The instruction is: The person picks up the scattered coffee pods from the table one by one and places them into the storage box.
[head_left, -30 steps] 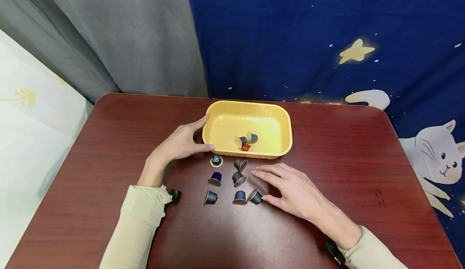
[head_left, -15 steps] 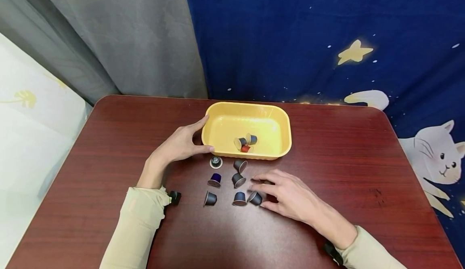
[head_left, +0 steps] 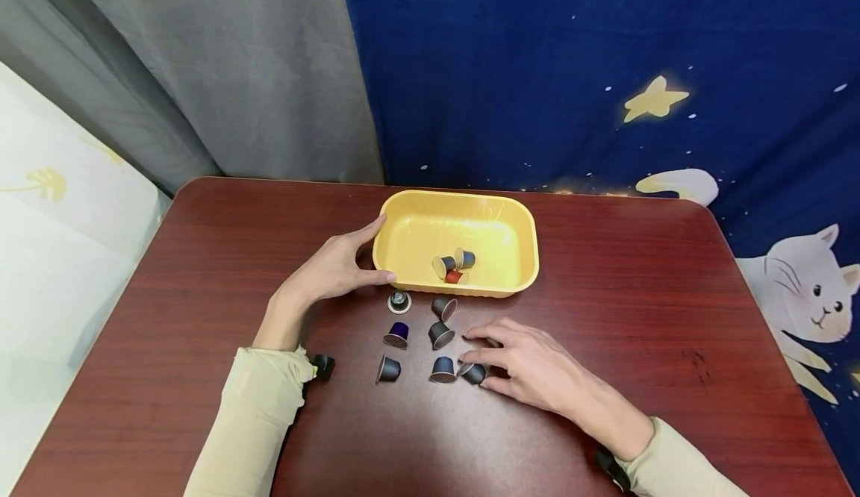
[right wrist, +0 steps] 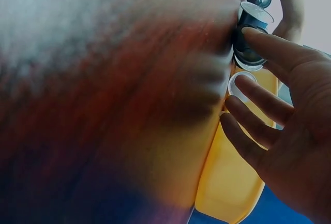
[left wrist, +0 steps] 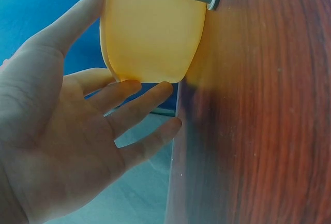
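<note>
A yellow plastic tub (head_left: 411,210) stands toward the table's back edge. My left hand (head_left: 331,264) spans its left end with spread, mostly straight fingers, the thumb touching the front corner; in the left wrist view several fingertips (left wrist: 165,88) lie against the end wall. In front of the tub, my right hand (head_left: 540,363) holds a dark coffee capsule (head_left: 473,374) between thumb and index finger, low at the table. The right wrist view shows the thumb (right wrist: 258,36) on it, the other fingers spread apart. Beside it stands a dark blue capsule (head_left: 443,369).
Several other coffee capsules lie before the tub: two dark grey ones (head_left: 441,335), a purple one (head_left: 397,334), a black one (head_left: 388,368) and one with a pale rim (head_left: 399,302). Inside the tub are two dark capsules and a red capsule (head_left: 455,277). Curtains hang behind the table (head_left: 672,288).
My right hand has come slightly down and left, its thumb and index finger closing in around the dark capsule, which has shifted a little. The left hand stays at the tub.
</note>
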`<state>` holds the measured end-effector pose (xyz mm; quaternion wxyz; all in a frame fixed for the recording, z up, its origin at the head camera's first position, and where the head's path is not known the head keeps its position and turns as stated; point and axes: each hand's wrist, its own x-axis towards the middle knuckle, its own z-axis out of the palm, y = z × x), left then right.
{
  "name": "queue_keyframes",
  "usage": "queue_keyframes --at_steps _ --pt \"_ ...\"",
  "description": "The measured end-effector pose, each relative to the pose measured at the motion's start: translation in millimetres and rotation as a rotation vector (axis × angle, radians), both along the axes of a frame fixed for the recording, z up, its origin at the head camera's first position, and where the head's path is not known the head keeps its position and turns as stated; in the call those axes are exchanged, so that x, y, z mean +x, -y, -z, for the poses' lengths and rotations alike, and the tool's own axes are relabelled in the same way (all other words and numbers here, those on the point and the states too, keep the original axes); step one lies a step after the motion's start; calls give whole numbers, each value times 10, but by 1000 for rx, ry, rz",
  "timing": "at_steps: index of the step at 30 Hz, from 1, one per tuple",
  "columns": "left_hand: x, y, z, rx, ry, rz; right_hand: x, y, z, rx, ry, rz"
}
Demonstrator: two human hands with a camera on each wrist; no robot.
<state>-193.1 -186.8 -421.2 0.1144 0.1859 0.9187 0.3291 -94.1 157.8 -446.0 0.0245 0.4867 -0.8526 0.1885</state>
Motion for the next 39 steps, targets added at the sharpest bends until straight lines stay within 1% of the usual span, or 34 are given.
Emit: queue_keyframes --at_steps 10,24,31,39 --pt "6 -7 -3 4 -2 -7 14 12 17 24 -14 8" --pt "-6 -10 4 -2 9 -4 -10 14 25 -25 -67 -25" --pt "-6 -6 0 4 8 -7 -23 9 -22 -67 -100 -43" --pt "-6 -9 -3 10 16 -5 -42 6 -104 -84 -116 -51"
